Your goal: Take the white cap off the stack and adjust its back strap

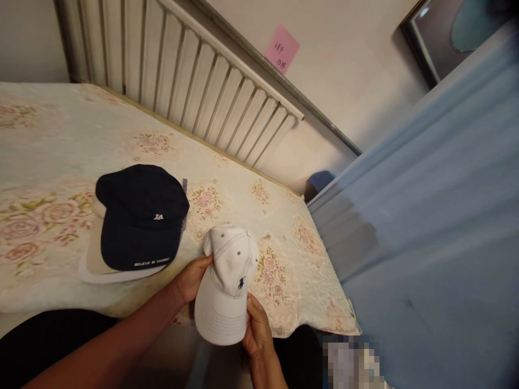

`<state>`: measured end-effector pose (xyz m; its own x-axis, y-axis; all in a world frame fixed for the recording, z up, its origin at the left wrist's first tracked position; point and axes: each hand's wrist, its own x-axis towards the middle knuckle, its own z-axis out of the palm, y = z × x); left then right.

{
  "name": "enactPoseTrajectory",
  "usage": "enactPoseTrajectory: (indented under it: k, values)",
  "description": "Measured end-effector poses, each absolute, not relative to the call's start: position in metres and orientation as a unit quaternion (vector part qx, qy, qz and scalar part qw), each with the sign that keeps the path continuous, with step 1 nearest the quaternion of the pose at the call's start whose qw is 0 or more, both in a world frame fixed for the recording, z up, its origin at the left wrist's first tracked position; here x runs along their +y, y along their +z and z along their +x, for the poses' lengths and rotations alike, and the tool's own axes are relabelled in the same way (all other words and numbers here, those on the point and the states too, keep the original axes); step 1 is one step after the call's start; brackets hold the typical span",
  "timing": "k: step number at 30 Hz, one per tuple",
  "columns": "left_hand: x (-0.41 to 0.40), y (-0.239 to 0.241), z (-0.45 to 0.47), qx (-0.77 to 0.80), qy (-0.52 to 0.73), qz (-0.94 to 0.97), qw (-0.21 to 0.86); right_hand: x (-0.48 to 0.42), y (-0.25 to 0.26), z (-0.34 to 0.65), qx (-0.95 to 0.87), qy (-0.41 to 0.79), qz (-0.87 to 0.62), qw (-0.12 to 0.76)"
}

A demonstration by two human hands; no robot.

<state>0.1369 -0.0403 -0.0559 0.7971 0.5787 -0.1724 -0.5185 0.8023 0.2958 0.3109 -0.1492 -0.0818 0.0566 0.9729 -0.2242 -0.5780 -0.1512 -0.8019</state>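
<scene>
A white baseball cap [233, 270] with a small dark blue emblem is held up at the front edge of the bed, its brim pointing toward me. My left hand [192, 278] grips its left side, thumb on top near where brim and crown meet. On the opposite side my right hand [257, 327] is closed on the edge by the brim, fingers partly hidden beneath. To the left lies a stack of caps, topped by a dark navy cap [141, 216] with white lettering. Under it show a beige brim [95, 246] and a white brim [121, 278].
The caps are on a floral bedspread [158, 143]. A slatted bed rail [211, 81] runs along the wall, with a pink note [283, 49] above it. A blue curtain [425, 216] hangs at the right. A blue object [320, 181] sits in the far corner.
</scene>
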Motion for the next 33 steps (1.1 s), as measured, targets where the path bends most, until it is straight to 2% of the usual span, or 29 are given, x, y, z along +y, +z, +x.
enactPoseTrajectory:
  k: [33]
  values:
    - [-0.0380,-0.0583,0.1366,0.132,0.287,0.134,0.939,-0.1487,-0.0787,0.3121,-0.234,0.647,-0.390,0.612]
